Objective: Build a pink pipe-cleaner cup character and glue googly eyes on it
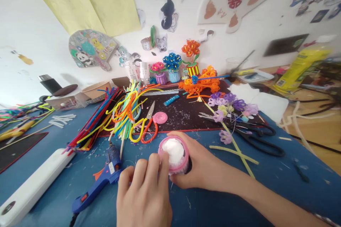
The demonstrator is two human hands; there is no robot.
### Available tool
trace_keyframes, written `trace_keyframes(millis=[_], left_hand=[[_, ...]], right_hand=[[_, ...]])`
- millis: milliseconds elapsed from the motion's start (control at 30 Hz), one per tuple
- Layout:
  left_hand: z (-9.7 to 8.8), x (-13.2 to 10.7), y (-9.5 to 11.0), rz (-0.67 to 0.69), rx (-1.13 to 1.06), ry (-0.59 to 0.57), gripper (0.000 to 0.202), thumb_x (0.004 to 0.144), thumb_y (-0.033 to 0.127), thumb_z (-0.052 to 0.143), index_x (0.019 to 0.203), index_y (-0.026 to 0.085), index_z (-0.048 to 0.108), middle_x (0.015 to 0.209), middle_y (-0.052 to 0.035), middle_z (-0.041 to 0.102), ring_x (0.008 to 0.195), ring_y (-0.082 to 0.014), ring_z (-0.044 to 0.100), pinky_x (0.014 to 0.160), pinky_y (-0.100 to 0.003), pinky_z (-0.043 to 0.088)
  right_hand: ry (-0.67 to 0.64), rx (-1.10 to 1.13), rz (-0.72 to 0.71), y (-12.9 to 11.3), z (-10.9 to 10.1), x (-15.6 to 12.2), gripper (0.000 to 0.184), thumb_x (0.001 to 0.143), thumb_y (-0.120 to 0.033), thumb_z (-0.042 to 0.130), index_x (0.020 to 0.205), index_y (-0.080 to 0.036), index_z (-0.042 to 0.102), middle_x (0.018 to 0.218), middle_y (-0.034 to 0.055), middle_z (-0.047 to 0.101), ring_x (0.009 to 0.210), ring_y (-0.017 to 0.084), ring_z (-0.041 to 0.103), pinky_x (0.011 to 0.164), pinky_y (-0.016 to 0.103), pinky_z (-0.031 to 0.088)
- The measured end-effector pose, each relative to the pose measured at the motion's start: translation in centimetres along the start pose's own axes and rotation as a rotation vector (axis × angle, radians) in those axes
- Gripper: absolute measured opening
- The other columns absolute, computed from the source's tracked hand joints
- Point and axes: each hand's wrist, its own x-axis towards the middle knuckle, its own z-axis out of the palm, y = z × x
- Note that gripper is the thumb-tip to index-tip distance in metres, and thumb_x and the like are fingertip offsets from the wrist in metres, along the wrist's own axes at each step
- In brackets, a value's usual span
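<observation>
Pink-rimmed pot (pixel 179 169): head view, over the front of the blue tabletop (pixel 207 210), white filling (pixel 173 149) inside.
Right hand (pixel 198 168): fingers curled round the pot's side, gripping it.
Left hand (pixel 145 191): fingers bent, close together, tips at the rim; whether they pinch anything cannot be told.
Glue gun (pixel 110 173): blue, left of the pot.
Scissors (pixel 151 109): beyond the pot, beside a pink coil (pixel 160 117).

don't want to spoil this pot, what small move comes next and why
Probably press the white filling gently down with the left hand: its fingers are right beside it, and the right hand grips the pink-rimmed pot, steadying it.
</observation>
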Motion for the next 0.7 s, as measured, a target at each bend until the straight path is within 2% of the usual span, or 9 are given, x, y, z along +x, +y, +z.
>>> trace_keyframes(millis=[67,167,300,433,533,633,700], left_hand=[[0.0,-0.1,0.1,0.026,0.013,-0.032,0.048,0.077,-0.004,0.04,0.11,0.018,0.067,0.087,-0.0052,0.066,0.079,-0.0203,0.05,0.071,-0.036,0.034],[0.1,-0.4,0.7,0.033,0.026,-0.031,0.042,0.081,0.0,0.042,0.11,0.02,0.066,0.087,-0.0042,0.065,0.078,-0.0184,0.052,0.074,-0.035,0.036],[0.2,-0.8,1.3,-0.022,0.006,0.023,0.04,0.082,0.001,0.044,0.11,0.019,0.066,0.083,-0.0038,0.063,0.075,-0.0184,0.05,0.07,-0.035,0.035],[0.1,-0.9,1.3,-0.084,-0.042,0.01,0.042,0.08,-0.001,0.044,0.113,0.016,0.065,0.077,-0.0037,0.059,0.072,-0.0201,0.046,0.064,-0.035,0.033],[0.0,-0.5,0.9,-0.126,-0.103,-0.026,0.048,0.079,-0.002,0.042,0.118,0.019,0.064,0.078,-0.0037,0.055,0.07,-0.0199,0.045,0.064,-0.033,0.035],[0.2,0.5,0.3,-0.131,-0.12,-0.02,0.05,0.078,-0.003,0.043,0.116,0.022,0.065,0.077,-0.0032,0.052,0.071,-0.0199,0.047,0.063,-0.032,0.037],[0.6,1.4,0.0,-0.111,-0.131,-0.012,0.051,0.077,-0.003,0.043,0.116,0.022,0.065,0.077,-0.0029,0.051,0.072,-0.02,0.048,0.063,-0.032,0.037]], right_hand=[[-0.035,0.013,-0.043,-0.1,-0.3,0.0,0.059,0.063,-0.023,0.078,0.116,-0.027,0.053,0.114,0.0015,0.061,0.103,0.023,0.058,0.086,0.035,0.046],[0.026,-0.068,-0.04,0.2,-0.1,0.2,0.046,0.06,-0.025,0.079,0.1,-0.025,0.057,0.099,0.0005,0.063,0.089,0.021,0.061,0.074,0.031,0.047],[0.12,-0.212,0.004,0.5,1.0,0.2,0.048,0.055,-0.035,0.08,0.092,-0.024,0.052,0.088,-0.0002,0.061,0.077,0.021,0.06,0.064,0.03,0.044],[0.146,-0.256,0.05,0.2,1.3,0.0,0.051,0.055,-0.04,0.08,0.092,-0.023,0.049,0.089,0.0006,0.061,0.077,0.022,0.06,0.061,0.029,0.042],[0.066,-0.115,0.076,-0.3,0.2,-0.1,0.057,0.055,-0.034,0.083,0.101,-0.023,0.051,0.099,0.0017,0.063,0.086,0.023,0.061,0.067,0.03,0.045],[-0.071,0.082,0.029,-0.6,-0.9,0.0,0.06,0.062,-0.022,0.08,0.116,-0.027,0.053,0.111,-0.001,0.065,0.099,0.022,0.062,0.082,0.032,0.047],[-0.008,0.078,0.018,-0.4,-1.1,0.3,0.061,0.06,-0.02,0.081,0.114,-0.027,0.055,0.11,-0.001,0.066,0.099,0.023,0.062,0.085,0.033,0.047]])
